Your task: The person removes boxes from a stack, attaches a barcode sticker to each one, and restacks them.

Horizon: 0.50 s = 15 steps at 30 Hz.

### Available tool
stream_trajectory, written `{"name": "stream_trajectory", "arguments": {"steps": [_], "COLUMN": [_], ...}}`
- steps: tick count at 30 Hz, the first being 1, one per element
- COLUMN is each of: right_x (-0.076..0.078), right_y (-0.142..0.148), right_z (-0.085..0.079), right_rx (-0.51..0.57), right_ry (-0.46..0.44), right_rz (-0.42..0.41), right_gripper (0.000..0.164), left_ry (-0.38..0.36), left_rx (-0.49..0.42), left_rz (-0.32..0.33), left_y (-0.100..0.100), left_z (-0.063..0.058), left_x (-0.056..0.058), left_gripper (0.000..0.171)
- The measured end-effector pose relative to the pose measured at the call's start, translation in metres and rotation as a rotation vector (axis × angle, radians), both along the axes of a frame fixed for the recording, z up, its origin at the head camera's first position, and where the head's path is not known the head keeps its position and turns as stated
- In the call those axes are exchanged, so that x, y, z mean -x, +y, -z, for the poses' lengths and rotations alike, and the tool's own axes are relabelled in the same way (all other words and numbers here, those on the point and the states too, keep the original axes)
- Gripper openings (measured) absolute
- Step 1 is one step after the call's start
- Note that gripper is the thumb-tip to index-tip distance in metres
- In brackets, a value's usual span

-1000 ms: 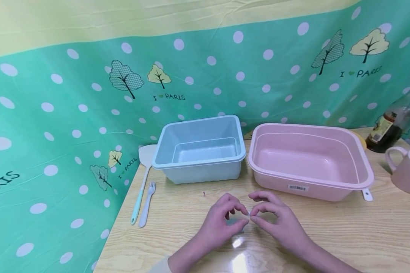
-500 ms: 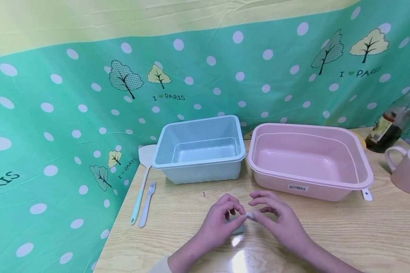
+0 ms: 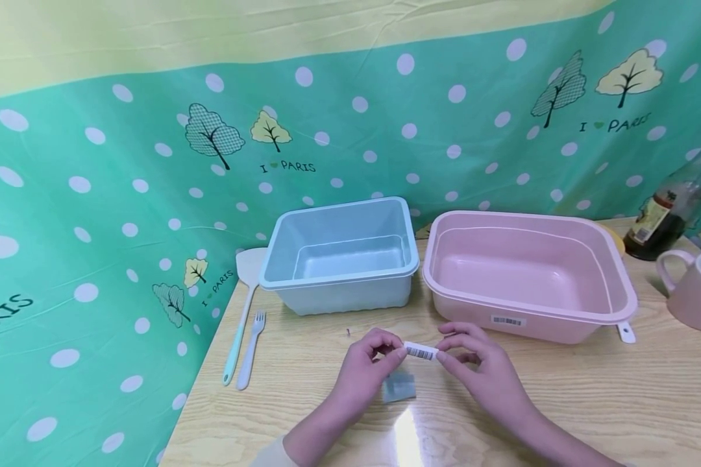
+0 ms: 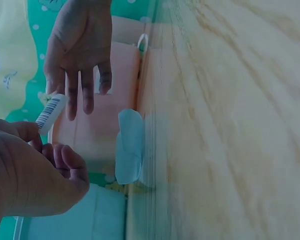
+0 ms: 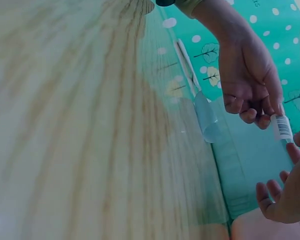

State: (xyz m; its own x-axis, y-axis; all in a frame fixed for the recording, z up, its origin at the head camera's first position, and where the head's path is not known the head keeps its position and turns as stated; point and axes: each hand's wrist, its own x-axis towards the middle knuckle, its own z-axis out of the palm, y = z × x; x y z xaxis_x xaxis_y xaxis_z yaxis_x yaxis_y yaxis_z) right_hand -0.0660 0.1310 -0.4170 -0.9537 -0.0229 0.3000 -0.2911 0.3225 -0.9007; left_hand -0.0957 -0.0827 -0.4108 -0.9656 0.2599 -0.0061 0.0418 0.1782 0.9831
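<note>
- Head: label (image 3: pixel 420 351) has shifted towards 12 o'clock, barcode now exposed; I judge it accessible for handling. Fingers of my left hand (image 3: pixel 356 375) and right hand (image 3: pixel 492 371) pinch opposite ends; long axis 9:30–3:30.
- Left wrist: axis 7–1 o'clock, above the worktop (image 4: pixel 225 140).
- Right wrist: axis roughly 11–5 o'clock.

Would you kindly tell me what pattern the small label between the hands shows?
The label is white with black barcode stripes, clearest in the head view.
</note>
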Motion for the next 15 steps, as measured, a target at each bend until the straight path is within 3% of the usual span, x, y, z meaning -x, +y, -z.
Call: {"name": "stream_trajectory", "arguments": {"steps": [10, 15], "right_x": [0.002, 0.0015], "right_y": [0.0008, 0.0001], "right_z": [0.0049, 0.0043], "right_rx": [0.035, 0.03], "right_ry": [0.014, 0.028], "right_rz": [-0.054, -0.046], "right_gripper": [0.017, 0.016], "left_ry": [-0.066, -0.018], "left_rx": [-0.078, -0.097], "left_rz": [-0.013, -0.01], "left_y": [0.0018, 0.0017], "left_z": [-0.0011, 0.0012], "left_x": [-0.0015, -0.0017], "left_gripper": [0.013, 0.011]}}
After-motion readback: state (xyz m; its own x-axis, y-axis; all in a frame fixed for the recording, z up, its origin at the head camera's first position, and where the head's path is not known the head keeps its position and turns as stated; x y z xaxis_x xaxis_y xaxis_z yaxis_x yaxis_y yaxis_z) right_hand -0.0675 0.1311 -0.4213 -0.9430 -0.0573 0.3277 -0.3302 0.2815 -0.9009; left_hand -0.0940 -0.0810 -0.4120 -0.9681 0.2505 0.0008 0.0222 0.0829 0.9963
